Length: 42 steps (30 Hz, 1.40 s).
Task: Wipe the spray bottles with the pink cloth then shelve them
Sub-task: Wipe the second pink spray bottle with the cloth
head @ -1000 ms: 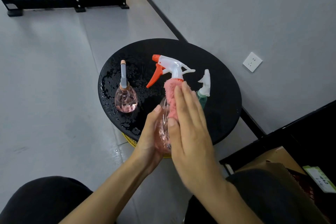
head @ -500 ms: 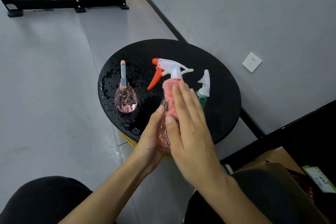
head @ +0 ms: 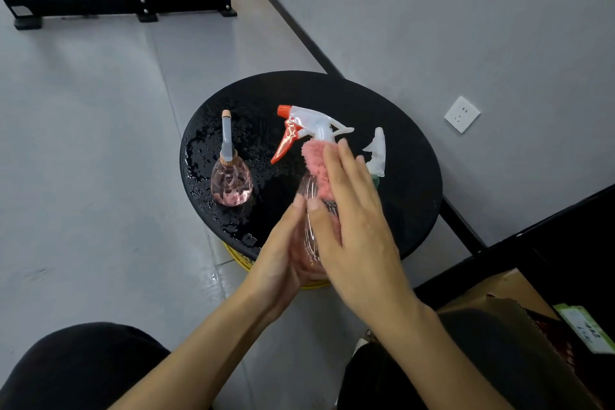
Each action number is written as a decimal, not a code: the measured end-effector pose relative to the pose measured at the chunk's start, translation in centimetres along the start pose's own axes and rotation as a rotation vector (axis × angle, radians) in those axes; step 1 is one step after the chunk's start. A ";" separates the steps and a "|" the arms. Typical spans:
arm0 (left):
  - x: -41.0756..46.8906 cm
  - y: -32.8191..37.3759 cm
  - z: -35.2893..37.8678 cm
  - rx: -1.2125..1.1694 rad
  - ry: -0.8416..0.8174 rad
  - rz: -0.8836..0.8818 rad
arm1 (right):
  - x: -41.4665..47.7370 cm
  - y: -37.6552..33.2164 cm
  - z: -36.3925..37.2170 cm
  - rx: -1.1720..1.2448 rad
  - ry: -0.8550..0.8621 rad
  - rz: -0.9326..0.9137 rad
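A: What stands farthest left on the desk [head: 412, 196]?

B: A small pink bottle [head: 231, 183], round-bellied and upright, with a tall thin nozzle. It stands on the left part of the black round top, among water droplets, well apart from both hands.

A: And the left hand [head: 283, 263]?

B: It cups the lower body of the trigger spray bottle [head: 307, 188], fingers curled round it and the thumb lying up along its side. The bottle is clear pink with a white head and an orange trigger and nozzle tip. It is held over the near edge of the desk, with the trigger pointing left.

A: Where is the pink cloth [head: 316, 160]?

B: On the bottle's neck and right side, just under the white head. The right hand [head: 352, 223] lies flat over it, fingers straight and together, pressing it against the bottle. That hand grips nothing.

A: Anything further right?

B: A green bottle [head: 377, 151] with a pale trigger head stands behind the right hand's fingers, its body mostly hidden. Beyond it, a wall socket [head: 462, 114] is set in the grey wall.
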<state>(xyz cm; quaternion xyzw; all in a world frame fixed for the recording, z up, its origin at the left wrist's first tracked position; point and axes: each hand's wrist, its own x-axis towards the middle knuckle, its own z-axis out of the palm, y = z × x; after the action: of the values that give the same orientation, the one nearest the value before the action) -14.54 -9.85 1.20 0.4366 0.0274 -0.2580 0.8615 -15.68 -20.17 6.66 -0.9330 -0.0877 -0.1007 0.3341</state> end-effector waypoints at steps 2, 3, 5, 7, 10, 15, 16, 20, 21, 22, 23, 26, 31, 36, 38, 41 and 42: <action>0.0 0.0 -0.2 -0.043 0.019 0.001 | -1.2 0.0 0.5 0.030 0.036 -0.028; 0.0 0.0 -0.2 -0.054 0.017 0.001 | -1.8 0.2 0.7 0.077 0.076 -0.049; -0.1 0.2 0.0 -0.063 -0.002 0.004 | -2.4 0.6 0.6 0.204 0.167 -0.063; -0.2 0.4 0.2 -0.066 -0.036 0.022 | -2.1 0.8 -0.1 0.280 0.221 -0.053; -0.3 0.1 0.2 -0.025 -0.114 0.072 | -0.3 0.5 -1.6 0.316 0.291 -0.027; -0.5 -0.5 0.4 0.001 -0.142 0.052 | 4.6 -1.1 -4.0 0.260 0.425 -0.140; -0.6 -0.6 0.4 0.019 -0.145 0.047 | 5.5 -1.4 -4.1 0.238 0.442 -0.157; -0.6 -0.7 0.4 0.066 -0.143 0.048 | 7.8 -1.6 -3.5 0.114 0.338 -0.151; -0.6 -0.7 0.5 0.070 -0.145 0.053 | 8.0 -1.4 -3.1 0.051 0.270 -0.141; -0.6 -0.7 0.5 0.069 -0.144 0.059 | 7.9 -1.2 -2.8 -0.014 0.197 -0.134; -0.6 -0.6 0.4 0.063 -0.141 0.063 | 7.7 -0.8 -2.5 -0.073 0.127 -0.127; -0.7 -0.3 0.4 0.045 -0.124 0.075 | 6.5 0.2 -2.3 -0.235 -0.045 -0.106; -0.7 -0.1 0.6 0.017 -0.112 0.102 | 4.5 0.5 -2.8 -0.261 -0.217 -0.142; -0.7 -0.6 0.8 0.062 -0.156 0.124 | 3.9 0.8 -2.9 -0.408 -0.338 -0.277; -0.8 -0.8 0.9 0.077 -0.158 0.100 | 5.0 1.3 -3.3 -0.423 -0.341 -0.252; -0.7 -0.8 0.8 0.103 -0.136 0.124 | 5.6 1.2 -3.0 -0.425 -0.323 -0.220; -0.6 -0.9 0.8 0.104 -0.137 0.130 | 5.4 0.9 -2.8 -0.439 -0.316 -0.228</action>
<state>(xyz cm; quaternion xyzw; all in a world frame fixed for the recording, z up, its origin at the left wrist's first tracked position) -15.62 -10.61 1.17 0.4629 -0.0733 -0.2318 0.8524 -10.63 -22.13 9.61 -0.9712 -0.2191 -0.0078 0.0930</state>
